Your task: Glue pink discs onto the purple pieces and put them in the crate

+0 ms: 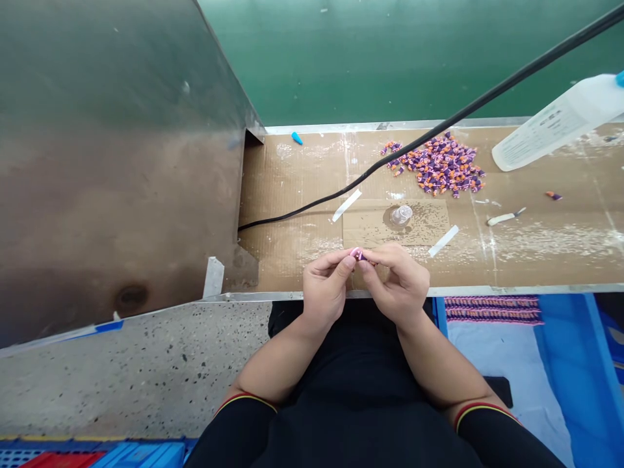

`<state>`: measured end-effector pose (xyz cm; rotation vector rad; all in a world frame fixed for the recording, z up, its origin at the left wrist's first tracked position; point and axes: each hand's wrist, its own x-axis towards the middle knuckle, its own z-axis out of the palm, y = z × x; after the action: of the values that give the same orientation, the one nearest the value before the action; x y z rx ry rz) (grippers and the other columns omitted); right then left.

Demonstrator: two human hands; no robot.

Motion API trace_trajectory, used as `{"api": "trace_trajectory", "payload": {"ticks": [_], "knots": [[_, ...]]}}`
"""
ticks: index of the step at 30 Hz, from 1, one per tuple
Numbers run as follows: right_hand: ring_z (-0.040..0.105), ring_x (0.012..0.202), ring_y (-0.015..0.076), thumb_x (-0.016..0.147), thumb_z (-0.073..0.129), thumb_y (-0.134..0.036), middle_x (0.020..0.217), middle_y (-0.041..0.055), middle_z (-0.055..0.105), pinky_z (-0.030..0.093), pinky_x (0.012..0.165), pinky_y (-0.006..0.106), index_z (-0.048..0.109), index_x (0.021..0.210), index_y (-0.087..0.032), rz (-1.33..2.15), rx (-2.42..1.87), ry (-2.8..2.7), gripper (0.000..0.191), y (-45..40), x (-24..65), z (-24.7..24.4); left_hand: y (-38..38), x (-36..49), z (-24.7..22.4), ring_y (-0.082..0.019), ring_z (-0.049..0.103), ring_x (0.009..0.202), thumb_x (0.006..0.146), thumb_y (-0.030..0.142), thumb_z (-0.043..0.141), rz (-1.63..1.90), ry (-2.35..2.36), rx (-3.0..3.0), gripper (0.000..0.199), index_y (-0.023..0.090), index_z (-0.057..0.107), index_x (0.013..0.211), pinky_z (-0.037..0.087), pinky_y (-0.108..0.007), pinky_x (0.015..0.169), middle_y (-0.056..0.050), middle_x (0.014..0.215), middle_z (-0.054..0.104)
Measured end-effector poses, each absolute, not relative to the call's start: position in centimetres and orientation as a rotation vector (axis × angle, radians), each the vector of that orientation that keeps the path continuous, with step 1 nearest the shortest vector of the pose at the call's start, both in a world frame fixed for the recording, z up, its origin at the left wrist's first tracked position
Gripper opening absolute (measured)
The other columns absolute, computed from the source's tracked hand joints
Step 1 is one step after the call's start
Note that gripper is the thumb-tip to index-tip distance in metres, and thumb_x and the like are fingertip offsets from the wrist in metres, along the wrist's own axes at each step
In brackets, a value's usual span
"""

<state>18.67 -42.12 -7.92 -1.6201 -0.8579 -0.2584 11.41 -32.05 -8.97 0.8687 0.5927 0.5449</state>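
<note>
Head view only. Left hand (326,289) and right hand (396,283) met just above the near edge of the bench, both closed to a pinch on a small pink-and-purple piece (359,255). Thumb and index fingertips (341,261) of each hand gripped it from opposite sides, so most of it was hidden (exact shape: cannot tell). Remaining fingers curled in, not touching anything I could make out. The piece sat over a cardboard sheet (292,195) taped on the bench, with a wet-looking cardboard patch (394,222) just ahead of the hands. On that patch stood a clear plastic cup (402,215), flanked by two white tape strips (346,205). Farther ahead lay a heap of purple-and-orange pieces (435,166), well apart from both hands. To the right: a white plastic bottle (556,123) lying on its side, a white-handled knife (504,218), one stray purple-and-orange piece (553,195). A black cable (390,162) crossed the bench, and a blue cone-shaped piece (297,138) lay near the back edge.
</note>
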Motion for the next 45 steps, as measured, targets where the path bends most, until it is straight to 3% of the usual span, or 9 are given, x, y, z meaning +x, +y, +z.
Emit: {"api": "trace_trajectory", "payload": {"ticks": [11, 17, 24, 28, 38, 42, 45], "knots": [[0.081, 0.081, 0.0207, 0.101, 0.075, -0.015, 0.095, 0.0022, 0.086, 0.068, 0.073, 0.04, 0.08, 0.113, -0.029, -0.302, -1.632, -0.902, 0.019, -42.3, 18.8, -7.9, -31.9, 11.2, -9.4, -0.02, 0.083, 0.092, 0.081, 0.054, 0.1, 0.631, 0.502, 1.048, 0.031, 0.027, 0.09, 0.091, 0.07, -0.029, 0.089, -0.007, 0.095, 0.085], [0.082, 0.082, 0.0199, 0.098, 0.079, -0.008, 0.097, 0.0011, 0.086, 0.069, 0.074, 0.037, 0.081, 0.116, -0.03, -0.326, -1.645, -0.914, 0.028, -42.5, 18.5, -7.4, -31.7, 10.8, -9.8, -0.018, 0.084, 0.099, 0.097, 0.034, 0.088, 0.76, 0.353, 1.259, 0.007, 0.032, 0.09, 0.103, 0.069, -0.029, 0.095, -0.004, 0.103, 0.086], [0.082, 0.081, 0.0191, 0.097, 0.08, -0.006, 0.095, -0.0001, 0.086, 0.07, 0.074, 0.036, 0.079, 0.113, -0.03, -0.379, -1.701, -0.953, 0.029, -42.7, 18.4, -6.8, -31.7, 10.6, -9.4, -0.019, 0.084, 0.099, 0.101, 0.029, 0.081, 0.875, 0.309, 1.455, 0.011, 0.031, 0.088, 0.11, 0.07, -0.034, 0.095, -0.004, 0.104, 0.086], [0.082, 0.081, 0.0188, 0.098, 0.079, -0.007, 0.094, 0.0003, 0.085, 0.07, 0.074, 0.035, 0.078, 0.111, -0.028, -0.377, -1.675, -0.949, 0.026, -42.6, 18.5, -6.8, -31.8, 10.4, -9.3, -0.018, 0.083, 0.106, 0.104, 0.024, 0.078, 0.849, 0.271, 1.452, 0.019, 0.034, 0.087, 0.117, 0.068, -0.031, 0.101, -0.003, 0.111, 0.086], [0.081, 0.082, 0.0194, 0.099, 0.078, -0.008, 0.095, 0.0006, 0.086, 0.069, 0.074, 0.036, 0.079, 0.114, -0.029, -0.303, -1.632, -0.922, 0.026, -42.6, 18.2, -6.9, -32.2, 10.1, -9.5, -0.017, 0.083, 0.109, 0.105, 0.032, 0.078, 0.747, 0.323, 1.327, 0.015, 0.036, 0.088, 0.115, 0.068, -0.029, 0.103, -0.002, 0.112, 0.086], [0.079, 0.082, 0.0188, 0.102, 0.076, -0.013, 0.102, 0.0023, 0.086, 0.067, 0.075, 0.035, 0.08, 0.122, -0.029, -0.191, -1.697, -0.885, 0.026, -44.4, 19.6, -7.0, -31.5, 10.2, -10.6, -0.023, 0.081, 0.12, 0.105, 0.038, 0.078, 0.609, 0.263, 1.292, 0.018, 0.035, 0.087, 0.12, 0.067, -0.038, 0.111, -0.006, 0.125, 0.084], [0.077, 0.083, 0.0193, 0.103, 0.073, -0.015, 0.102, 0.003, 0.085, 0.065, 0.078, 0.035, 0.079, 0.116, -0.027, -0.13, -1.887, -0.985, 0.019, -47.2, 22.1, -7.1, -30.5, 10.0, -11.6, -0.024, 0.08, 0.121, 0.103, 0.04, 0.08, 0.548, 0.342, 1.297, 0.02, 0.033, 0.087, 0.12, 0.068, -0.038, 0.108, -0.008, 0.128, 0.083]]}}
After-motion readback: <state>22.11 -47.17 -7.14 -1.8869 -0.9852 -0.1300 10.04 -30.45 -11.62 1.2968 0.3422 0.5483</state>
